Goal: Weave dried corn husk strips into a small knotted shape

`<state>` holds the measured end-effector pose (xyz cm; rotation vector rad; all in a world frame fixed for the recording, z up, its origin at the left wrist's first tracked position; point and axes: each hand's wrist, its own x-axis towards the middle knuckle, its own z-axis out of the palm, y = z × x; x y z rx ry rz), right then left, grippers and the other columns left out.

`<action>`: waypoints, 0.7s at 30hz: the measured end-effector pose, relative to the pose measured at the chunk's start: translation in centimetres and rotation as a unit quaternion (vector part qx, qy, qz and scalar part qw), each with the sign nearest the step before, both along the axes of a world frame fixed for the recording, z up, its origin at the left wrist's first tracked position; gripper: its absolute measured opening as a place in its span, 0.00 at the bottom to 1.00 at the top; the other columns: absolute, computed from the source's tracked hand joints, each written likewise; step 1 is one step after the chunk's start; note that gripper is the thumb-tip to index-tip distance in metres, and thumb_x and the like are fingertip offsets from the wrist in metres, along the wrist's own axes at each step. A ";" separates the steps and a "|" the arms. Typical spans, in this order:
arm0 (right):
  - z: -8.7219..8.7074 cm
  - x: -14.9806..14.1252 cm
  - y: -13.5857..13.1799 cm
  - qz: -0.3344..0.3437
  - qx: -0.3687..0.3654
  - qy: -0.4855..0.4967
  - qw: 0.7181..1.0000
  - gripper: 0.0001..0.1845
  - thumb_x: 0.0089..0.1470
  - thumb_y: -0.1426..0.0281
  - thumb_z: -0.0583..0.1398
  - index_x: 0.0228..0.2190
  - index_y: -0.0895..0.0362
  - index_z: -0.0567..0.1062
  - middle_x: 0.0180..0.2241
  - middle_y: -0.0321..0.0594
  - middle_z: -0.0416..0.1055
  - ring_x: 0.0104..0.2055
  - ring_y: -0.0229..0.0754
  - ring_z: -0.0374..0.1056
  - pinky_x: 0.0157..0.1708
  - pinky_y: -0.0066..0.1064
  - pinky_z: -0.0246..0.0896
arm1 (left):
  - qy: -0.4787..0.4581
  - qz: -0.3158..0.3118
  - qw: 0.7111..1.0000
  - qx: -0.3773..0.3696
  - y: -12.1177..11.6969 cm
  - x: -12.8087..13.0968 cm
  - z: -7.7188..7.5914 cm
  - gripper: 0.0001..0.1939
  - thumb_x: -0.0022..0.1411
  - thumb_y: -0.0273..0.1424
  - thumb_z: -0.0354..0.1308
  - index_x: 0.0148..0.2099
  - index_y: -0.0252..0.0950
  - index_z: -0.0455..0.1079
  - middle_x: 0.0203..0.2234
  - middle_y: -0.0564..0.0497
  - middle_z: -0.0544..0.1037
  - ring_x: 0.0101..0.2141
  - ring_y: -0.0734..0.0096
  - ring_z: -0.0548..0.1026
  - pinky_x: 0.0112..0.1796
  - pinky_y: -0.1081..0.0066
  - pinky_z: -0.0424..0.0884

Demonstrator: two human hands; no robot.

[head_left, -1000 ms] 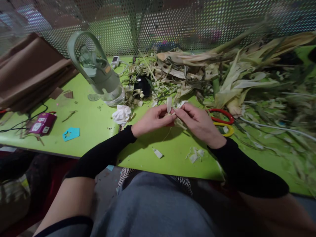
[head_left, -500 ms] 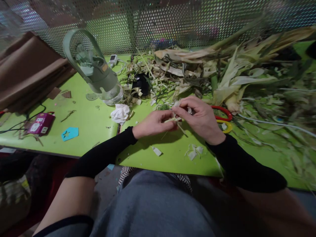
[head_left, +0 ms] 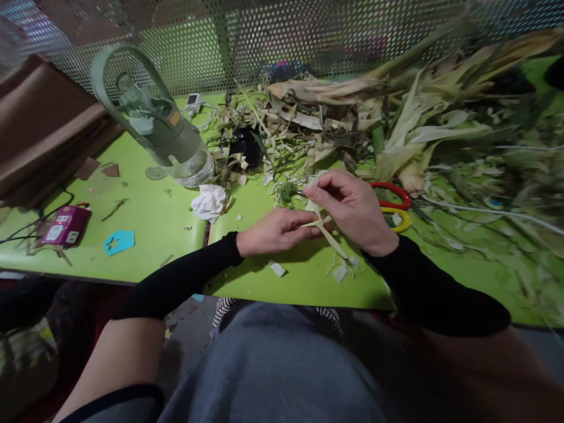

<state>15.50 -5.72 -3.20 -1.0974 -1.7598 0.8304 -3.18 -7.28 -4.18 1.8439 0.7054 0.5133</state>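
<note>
Between my two hands is a knotted strip of pale corn husk (head_left: 329,237), its tail slanting down toward the table. My left hand (head_left: 282,230) pinches it near the crossing, thumb and fingers pressed together. With thumb and index finger, my right hand (head_left: 352,205) grips the husk strip's upper end. Just beyond my fingertips lies a small green tangle of fibre (head_left: 288,192). Scissors with red and yellow handles (head_left: 399,220) rest beside my right hand, their blades mostly hidden behind it. Loose husk scraps (head_left: 341,269) lie below my hands.
A green water bottle (head_left: 176,141) stands at left behind crumpled white paper (head_left: 209,202). Farther left are a purple box (head_left: 66,226), a blue paper cutout (head_left: 119,242) and brown paper (head_left: 44,129). Corn husks (head_left: 326,108) are heaped along the perforated screen (head_left: 273,41). A white cable (head_left: 484,214) crosses the right side.
My hands have drawn slightly apart, and the husk strip now shows stretched between them with its tail hanging down. The green tangle has come into view. The camera view has shifted slightly.
</note>
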 end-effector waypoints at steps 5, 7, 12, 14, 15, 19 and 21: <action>0.0 -0.2 -0.1 0.007 -0.016 -0.010 1.000 0.17 0.61 0.57 0.67 0.27 0.53 0.72 0.28 0.36 0.68 0.31 0.40 0.62 0.34 0.36 0.58 | 0.012 -0.001 1.000 0.008 -0.4 0.5 -0.5 0.16 0.74 0.40 0.54 0.43 0.33 0.75 0.25 0.56 0.70 0.25 0.78 0.62 0.32 0.74 0.62; -0.1 0.0 0.3 -0.002 -0.052 0.011 0.999 0.19 0.61 0.52 0.66 0.29 0.53 0.73 0.29 0.36 0.69 0.31 0.40 0.63 0.33 0.36 0.60 | -0.012 0.027 0.999 -0.012 -0.3 0.7 -0.8 0.16 0.73 0.41 0.56 0.43 0.33 0.76 0.29 0.53 0.75 0.28 0.77 0.67 0.34 0.73 0.65; 0.0 0.8 1.5 -0.052 -0.145 0.087 0.984 0.22 0.65 0.45 0.58 0.39 0.51 0.74 0.37 0.41 0.72 0.32 0.41 0.65 0.29 0.35 0.61 | -0.163 0.140 0.967 -0.135 0.9 0.3 -0.9 0.17 0.72 0.44 0.59 0.46 0.33 0.74 0.41 0.44 0.81 0.41 0.69 0.79 0.47 0.66 0.75; 0.3 0.9 1.4 -0.067 -0.151 0.063 0.984 0.22 0.65 0.47 0.58 0.38 0.53 0.72 0.38 0.41 0.72 0.33 0.41 0.66 0.31 0.35 0.60 | -0.209 0.178 0.945 -0.178 1.4 0.1 -0.7 0.14 0.73 0.41 0.59 0.47 0.34 0.73 0.40 0.45 0.82 0.43 0.69 0.81 0.49 0.66 0.76; 0.5 0.8 1.3 -0.074 -0.143 0.039 0.986 0.22 0.65 0.47 0.59 0.37 0.53 0.72 0.36 0.41 0.71 0.33 0.41 0.65 0.32 0.35 0.60 | -0.224 0.194 0.935 -0.195 1.7 0.0 -0.7 0.11 0.73 0.38 0.59 0.48 0.34 0.72 0.40 0.46 0.82 0.42 0.70 0.81 0.49 0.67 0.76; 1.1 0.7 0.7 -0.026 -0.097 -0.099 0.990 0.25 0.63 0.44 0.60 0.32 0.53 0.73 0.27 0.37 0.70 0.28 0.41 0.62 0.28 0.34 0.53 | -0.230 0.229 0.917 -0.231 2.2 0.3 -1.1 0.05 0.74 0.31 0.58 0.48 0.36 0.70 0.37 0.51 0.81 0.39 0.75 0.81 0.45 0.71 0.76; 1.2 0.7 0.6 0.025 -0.077 -0.151 0.985 0.25 0.63 0.45 0.61 0.30 0.53 0.73 0.26 0.37 0.71 0.27 0.41 0.63 0.28 0.34 0.52 | -0.232 0.232 0.916 -0.232 2.3 0.4 -1.5 0.04 0.73 0.30 0.59 0.48 0.36 0.70 0.36 0.52 0.80 0.37 0.76 0.80 0.45 0.70 0.76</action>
